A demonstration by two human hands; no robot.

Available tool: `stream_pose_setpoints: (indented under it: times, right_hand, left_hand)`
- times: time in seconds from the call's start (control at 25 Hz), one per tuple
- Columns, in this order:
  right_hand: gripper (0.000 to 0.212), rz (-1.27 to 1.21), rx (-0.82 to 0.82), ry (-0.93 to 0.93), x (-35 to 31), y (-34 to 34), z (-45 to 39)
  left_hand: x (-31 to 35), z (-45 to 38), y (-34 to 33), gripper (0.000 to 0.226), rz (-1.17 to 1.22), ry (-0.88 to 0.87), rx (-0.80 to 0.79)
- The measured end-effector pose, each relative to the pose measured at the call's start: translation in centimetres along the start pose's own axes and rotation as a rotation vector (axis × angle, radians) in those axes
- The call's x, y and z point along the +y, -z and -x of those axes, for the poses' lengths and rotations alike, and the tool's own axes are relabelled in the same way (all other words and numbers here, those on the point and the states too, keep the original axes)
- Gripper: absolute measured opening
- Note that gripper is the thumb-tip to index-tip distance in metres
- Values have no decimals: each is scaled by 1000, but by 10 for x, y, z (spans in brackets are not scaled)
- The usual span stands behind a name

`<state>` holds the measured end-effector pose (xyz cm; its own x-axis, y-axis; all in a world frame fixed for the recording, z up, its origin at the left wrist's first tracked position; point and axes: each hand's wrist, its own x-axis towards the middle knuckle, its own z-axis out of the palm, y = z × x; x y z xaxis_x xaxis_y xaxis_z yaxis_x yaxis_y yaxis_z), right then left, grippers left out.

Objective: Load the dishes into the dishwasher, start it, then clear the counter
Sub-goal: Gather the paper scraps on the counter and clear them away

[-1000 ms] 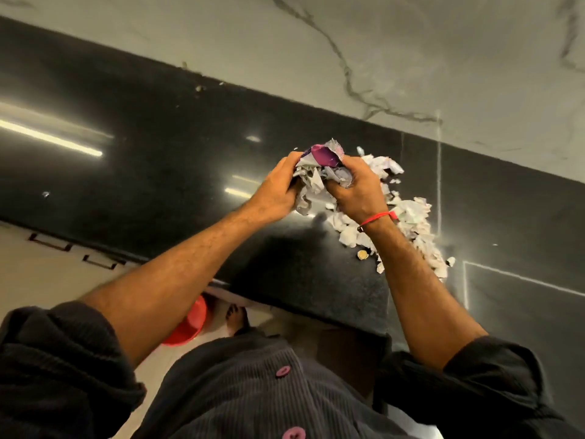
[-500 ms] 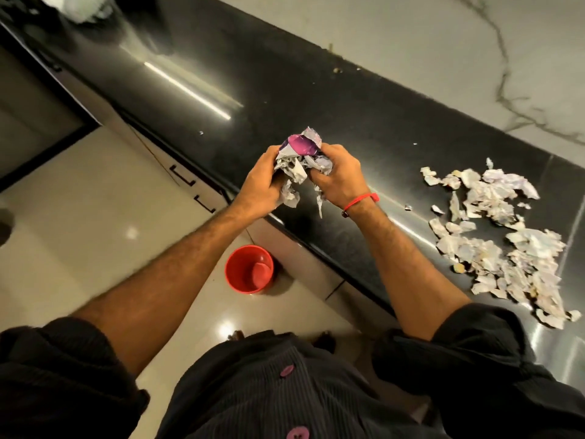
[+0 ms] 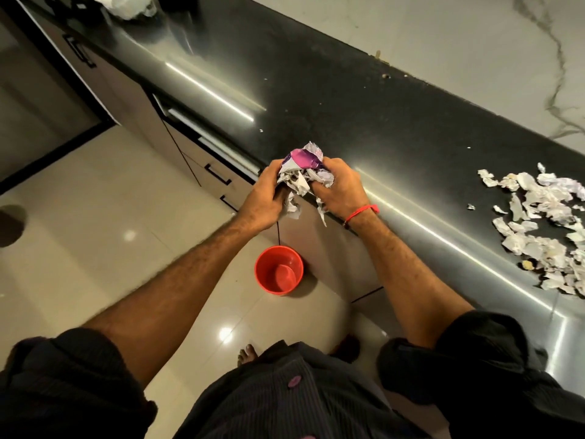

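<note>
A wad of torn white paper scraps with a purple wrapper (image 3: 303, 171) on top is held between both hands, over the front edge of the black counter (image 3: 332, 99). My left hand (image 3: 263, 199) grips its left side and my right hand (image 3: 340, 191), with a red thread at the wrist, grips its right side. A few scraps hang down below the hands. A red bin (image 3: 279, 269) stands open on the floor directly below. More paper scraps (image 3: 544, 226) lie spread on the counter at the right.
Grey cabinet drawers with black handles (image 3: 217, 174) run under the counter edge. A white crumpled bag (image 3: 126, 6) sits on the counter's far left end. A marble wall (image 3: 443, 36) backs the counter. Glossy beige floor tiles (image 3: 95, 217) lie to the left; my bare foot (image 3: 247, 354) shows below.
Both hands have carried the wad of scraps left, away from the pile and off the counter to above its front edge and the red bin. My view has swung left and down.
</note>
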<state>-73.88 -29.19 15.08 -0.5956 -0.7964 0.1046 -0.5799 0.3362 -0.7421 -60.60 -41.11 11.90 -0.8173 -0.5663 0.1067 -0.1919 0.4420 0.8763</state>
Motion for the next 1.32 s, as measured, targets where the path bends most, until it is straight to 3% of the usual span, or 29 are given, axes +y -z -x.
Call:
stream_pose_setpoints:
  times: [0.24,0.52,0.68,0.92,1.08,1.2,1.32]
  right_hand:
    - [38,-21,-37,-100,-17,-82,12]
    - [34,-55,-92,-200,44,-169,-5]
    - [24,-121,-128,-270,117,-245,-6]
    - [41,-83,-99,-396,244,-372,12]
    - [37,-59,-100,-392,330,-443,14]
    - [37,-122,-98,-405,387,-480,18]
    - [44,-144,-205,-477,432,-508,18]
  left_hand:
    - [-76,30,34,41,0,83,-38]
    - [-177,31,6,43,97,282,-51]
    - [-258,37,-37,42,163,378,-6]
    - [-414,55,-130,36,246,502,12]
    - [-513,60,-190,43,259,519,44]
    - [-563,60,-221,49,291,541,15]
    - [-595,57,-242,50,235,576,-60]
